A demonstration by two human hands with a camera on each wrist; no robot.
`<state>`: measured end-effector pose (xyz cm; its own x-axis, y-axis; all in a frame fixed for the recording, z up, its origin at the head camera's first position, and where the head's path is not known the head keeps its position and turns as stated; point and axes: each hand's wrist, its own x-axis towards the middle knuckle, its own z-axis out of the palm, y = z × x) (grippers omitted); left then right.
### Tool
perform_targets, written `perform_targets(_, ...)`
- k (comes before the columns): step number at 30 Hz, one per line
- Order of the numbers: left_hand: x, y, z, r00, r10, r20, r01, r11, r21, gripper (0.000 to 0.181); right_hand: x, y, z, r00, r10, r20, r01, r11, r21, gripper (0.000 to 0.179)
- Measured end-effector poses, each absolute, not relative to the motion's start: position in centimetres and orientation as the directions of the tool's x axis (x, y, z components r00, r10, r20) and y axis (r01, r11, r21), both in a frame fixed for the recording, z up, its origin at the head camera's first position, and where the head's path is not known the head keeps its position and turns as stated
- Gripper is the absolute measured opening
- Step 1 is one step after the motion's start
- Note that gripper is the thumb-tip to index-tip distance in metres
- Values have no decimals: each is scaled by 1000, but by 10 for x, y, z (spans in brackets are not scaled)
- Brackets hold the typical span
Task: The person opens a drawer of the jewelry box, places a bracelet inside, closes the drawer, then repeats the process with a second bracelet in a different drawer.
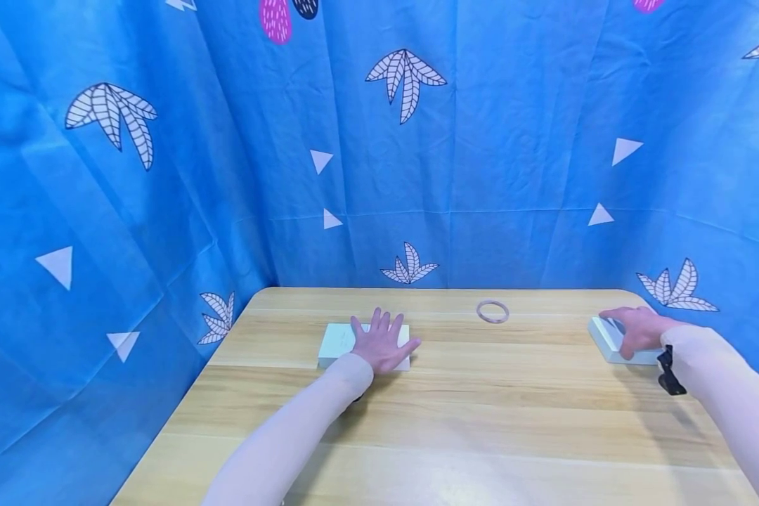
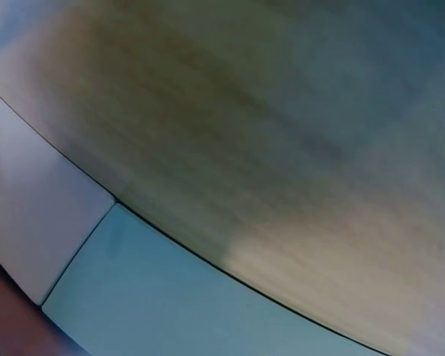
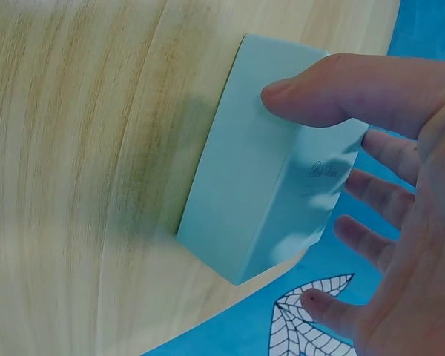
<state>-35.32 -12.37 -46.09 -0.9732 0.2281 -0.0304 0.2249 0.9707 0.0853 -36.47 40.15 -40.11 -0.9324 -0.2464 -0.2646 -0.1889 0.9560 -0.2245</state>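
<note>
My left hand [image 1: 381, 346] lies over a pale mint box [image 1: 335, 343] left of centre, its fingers straight and spread. In the left wrist view a corner of that mint box [image 2: 185, 289] shows, with a paler end face; the fingers are mostly out of that view. At the right side of the table my right hand [image 1: 641, 329] is over a second mint box [image 1: 604, 341]. The right wrist view shows the thumb [image 3: 304, 100] overlapping this second box [image 3: 233, 170], which has small dark script on one face. The other fingers extend loosely along its far edge, spread apart.
A thin pinkish ring [image 1: 492, 321] lies flat towards the back of the light wooden table [image 1: 481, 414], between the two boxes. Blue patterned curtains [image 1: 500, 161] hang behind the table and at both sides. A black band [image 1: 670, 372] is on the right wrist.
</note>
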Motion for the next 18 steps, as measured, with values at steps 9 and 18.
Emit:
perform_targets(9,-353,-123,-463,-973,228,-29,224,970,92,87,-367,403,-401,-928,-261,-266,-207,955,-211,95)
perform_targets(18,-350,-124,-458,-973,232,-16,229,969,95,85,-370,405,-403,-930,-250,-270,-194,957,-217,95)
